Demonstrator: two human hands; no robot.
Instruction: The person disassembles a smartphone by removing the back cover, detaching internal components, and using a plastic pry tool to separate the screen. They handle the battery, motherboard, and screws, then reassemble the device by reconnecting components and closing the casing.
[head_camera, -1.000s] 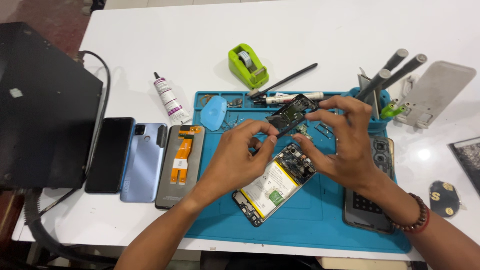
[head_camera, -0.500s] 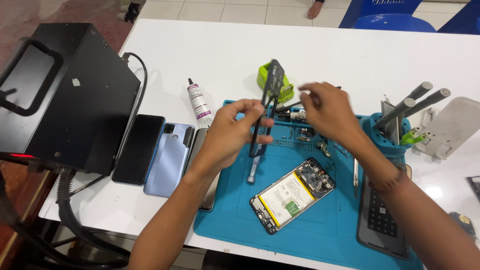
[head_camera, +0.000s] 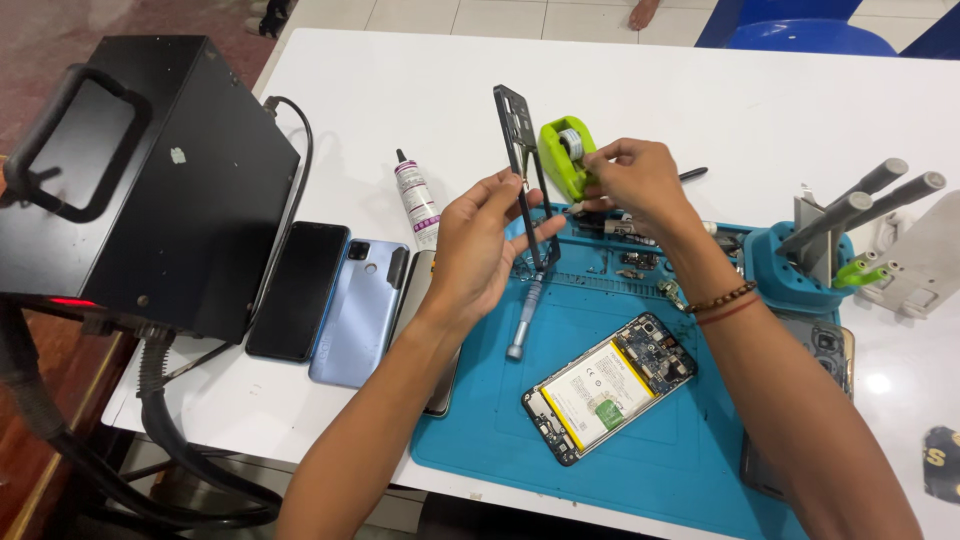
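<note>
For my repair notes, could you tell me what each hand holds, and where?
The left hand grips the black phone frame at its lower end; the right hand pinches something too small to identify.

A black phone frame (head_camera: 522, 170), thin and hollow, stands nearly upright on edge above the blue mat (its top leaning toward eleven o'clock). An opened phone (head_camera: 610, 385), battery and circuit board exposed, lies flat at five o'clock from it, well apart.

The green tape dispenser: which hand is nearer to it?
Right. The right hand is right beside the green tape dispenser, seemingly touching it; the left hand holds the black phone frame nearer the person.
</note>
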